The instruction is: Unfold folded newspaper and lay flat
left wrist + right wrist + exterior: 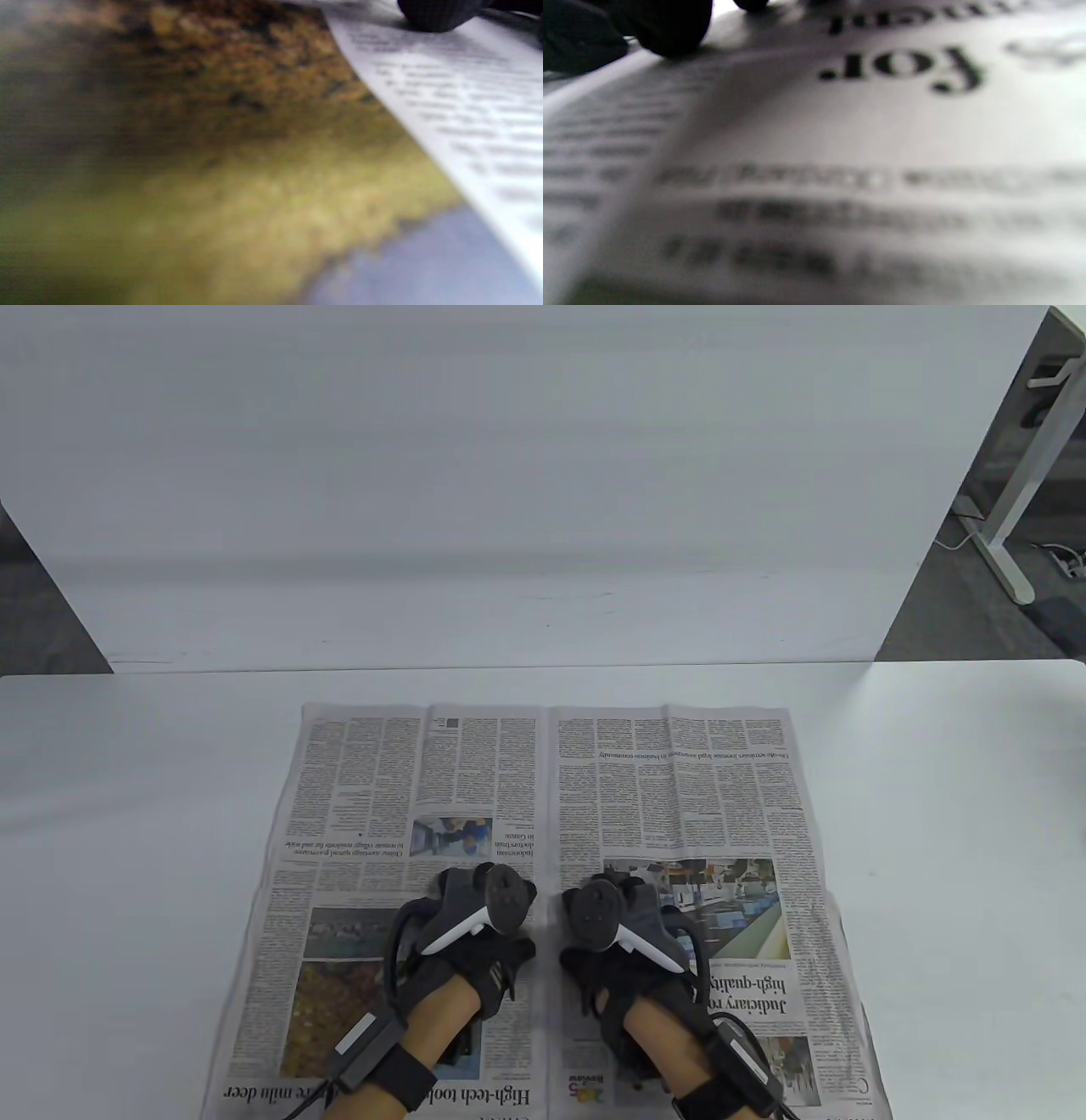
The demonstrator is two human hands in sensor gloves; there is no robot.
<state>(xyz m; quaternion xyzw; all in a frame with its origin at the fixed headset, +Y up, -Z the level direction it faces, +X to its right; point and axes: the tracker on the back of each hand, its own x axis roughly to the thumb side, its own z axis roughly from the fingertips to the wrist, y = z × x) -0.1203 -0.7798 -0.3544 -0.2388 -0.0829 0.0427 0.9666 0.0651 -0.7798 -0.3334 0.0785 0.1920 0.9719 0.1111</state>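
The newspaper [543, 814] lies spread open as a two-page sheet on the white table [127, 831], its centre fold running away from me. My left hand [477, 891] rests on the left page beside the fold. My right hand [621, 891] rests on the right page beside the fold, over a colour photo. The trackers hide most of the fingers. In the left wrist view a gloved fingertip [441, 15] touches the paper [445, 106] close up. In the right wrist view a fingertip [670, 25] touches the printed page [840, 140].
A white backboard [509, 475] stands along the table's far edge. A white desk leg [1010, 526] and cables on the floor show at the far right. The newspaper's near edge reaches the bottom of the table view.
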